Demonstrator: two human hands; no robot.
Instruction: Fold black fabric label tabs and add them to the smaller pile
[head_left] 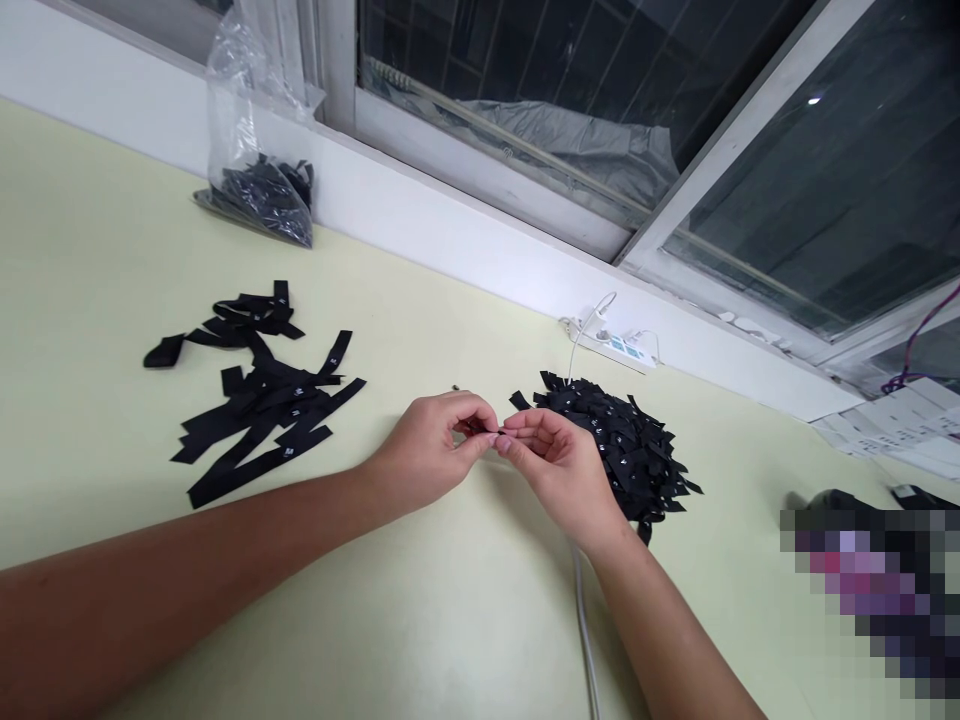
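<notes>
My left hand (pixel 431 450) and my right hand (pixel 559 470) meet over the middle of the table, both closed in a pinch with thumb tips touching or nearly so. Between their fingertips is a black fabric strip (pixel 475 431), mostly hidden by the fingers. Behind and beside my right hand lies a large heap of short black fabric strips (pixel 630 450) with small white marks. Further left, beyond my left forearm, a looser pile of longer black strips (pixel 277 395) is spread out, some also with white marks.
A clear plastic bag (pixel 259 190) with black strips inside leans against the wall at the back left. A white power strip (pixel 619 345) with plugs sits by the wall; a pale cable (pixel 583 620) runs under my right arm. White boxes (pixel 892 420) stand at right, near a pixelated patch.
</notes>
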